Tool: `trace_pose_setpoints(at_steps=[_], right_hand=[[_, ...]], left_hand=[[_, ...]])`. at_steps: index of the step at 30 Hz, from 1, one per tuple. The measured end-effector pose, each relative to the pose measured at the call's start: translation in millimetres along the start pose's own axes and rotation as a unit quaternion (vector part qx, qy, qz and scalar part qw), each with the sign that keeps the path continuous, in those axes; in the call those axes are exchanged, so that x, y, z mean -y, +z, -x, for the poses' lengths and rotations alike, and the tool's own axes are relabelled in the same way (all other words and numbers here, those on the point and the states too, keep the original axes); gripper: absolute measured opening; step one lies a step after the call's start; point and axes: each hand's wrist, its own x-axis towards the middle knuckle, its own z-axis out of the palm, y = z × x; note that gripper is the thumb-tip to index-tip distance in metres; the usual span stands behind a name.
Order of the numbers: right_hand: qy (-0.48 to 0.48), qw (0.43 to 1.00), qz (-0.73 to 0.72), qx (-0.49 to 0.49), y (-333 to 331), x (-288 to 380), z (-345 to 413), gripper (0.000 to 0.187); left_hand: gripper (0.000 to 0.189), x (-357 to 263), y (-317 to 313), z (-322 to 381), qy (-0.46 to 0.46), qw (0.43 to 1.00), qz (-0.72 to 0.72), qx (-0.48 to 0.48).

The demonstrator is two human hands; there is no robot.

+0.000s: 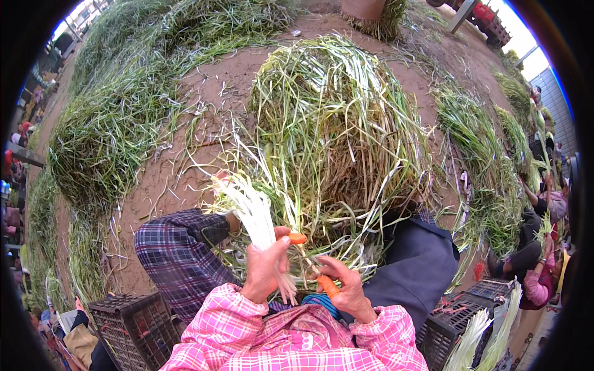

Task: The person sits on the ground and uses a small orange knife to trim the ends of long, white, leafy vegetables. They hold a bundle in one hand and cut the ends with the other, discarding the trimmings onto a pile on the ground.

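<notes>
My left hand (265, 269) is closed around a bundle of trimmed, pale garlic-like stalks (253, 218). Their cut ends stick out below the fist. An orange finger cover (297, 238) shows at its fingertips. To the right, my right hand (345, 284) pinches the lower end of a thin brownish stalk (304, 255), which runs up past the left fingertips. A second orange cover (328, 286) sits on the right thumb. Just beyond both hands, between my knees, lies a large tangled heap of green and yellowed long-leaved stalks (320, 125).
Black plastic crates stand at left (132, 324) and right (452, 310), with peeled stalks (471, 334) by the right one. Leafy piles (116, 125) cover the ground at left and right. A person in pink (540, 278) sits at far right. Ahead is a round container (364, 8).
</notes>
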Motion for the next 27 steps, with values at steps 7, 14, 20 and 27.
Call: trace_pose_setpoints(at_steps=[7, 14, 20, 27], right_hand=[[-0.07, 0.997, 0.032, -0.006, -1.0, -5.6, 5.2, 0.035], [-0.132, 0.987, -0.001, -0.094, -3.4, -1.8, 4.0, 0.033], [-0.116, 0.978, 0.174, -0.003, 6.8, -18.6, -6.3, 0.027], [-0.07, 0.981, 0.168, -0.068, -16.2, 9.1, -29.0, 0.021]], left_hand=[[0.022, 5.5, -3.8, -4.2, -0.024, 0.999, -0.023, -0.001], [0.027, 11.4, -7.8, -3.2, -0.036, 0.999, -0.012, 0.017], [0.023, 12.7, -7.4, -2.7, -0.045, 0.997, 0.056, 0.014], [0.018, 7.6, -4.4, 4.8, -0.021, 0.999, 0.012, 0.028]])
